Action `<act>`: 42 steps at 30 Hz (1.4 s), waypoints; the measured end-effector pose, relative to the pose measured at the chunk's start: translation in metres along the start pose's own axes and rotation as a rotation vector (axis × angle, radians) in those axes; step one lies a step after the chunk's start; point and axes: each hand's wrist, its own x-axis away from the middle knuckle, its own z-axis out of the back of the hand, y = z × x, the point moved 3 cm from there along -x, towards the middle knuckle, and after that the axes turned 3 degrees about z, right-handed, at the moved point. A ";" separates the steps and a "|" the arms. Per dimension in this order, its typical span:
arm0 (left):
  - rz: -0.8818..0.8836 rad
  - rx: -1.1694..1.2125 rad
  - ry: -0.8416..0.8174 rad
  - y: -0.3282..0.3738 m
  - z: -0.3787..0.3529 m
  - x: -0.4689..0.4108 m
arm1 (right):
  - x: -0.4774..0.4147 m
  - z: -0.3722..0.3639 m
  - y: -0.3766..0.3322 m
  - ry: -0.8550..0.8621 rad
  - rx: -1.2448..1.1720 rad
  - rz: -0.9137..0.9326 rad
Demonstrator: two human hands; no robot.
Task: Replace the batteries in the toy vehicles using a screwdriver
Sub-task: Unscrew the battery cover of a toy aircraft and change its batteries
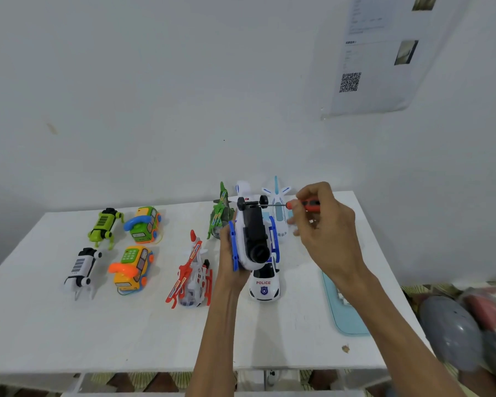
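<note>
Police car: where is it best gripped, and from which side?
Probably across the two flanks of the police car, behind the front wheels, coming from above on the near side. It stands on its wheels, nose toward the person, and its rear is hidden behind the blue-and-white toy that the left hand holds.

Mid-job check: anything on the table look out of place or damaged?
The red helicopter lies tipped on its side, rotor to the left, and a small brown scrap sits near the table's front right edge. No damage visible.
</note>
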 end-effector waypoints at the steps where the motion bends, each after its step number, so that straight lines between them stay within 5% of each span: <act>1: -0.009 0.005 0.004 0.000 0.000 0.000 | 0.001 0.001 -0.001 0.032 -0.044 0.009; 11: 0.057 0.119 0.037 -0.005 -0.011 -0.002 | 0.000 0.002 -0.009 0.142 -0.060 0.137; 26: 0.130 0.060 -0.048 -0.005 -0.016 0.008 | -0.006 0.006 -0.007 0.120 -0.063 0.127; 42: 0.125 0.088 0.035 -0.003 -0.010 0.003 | -0.002 -0.002 -0.007 0.107 -0.060 0.191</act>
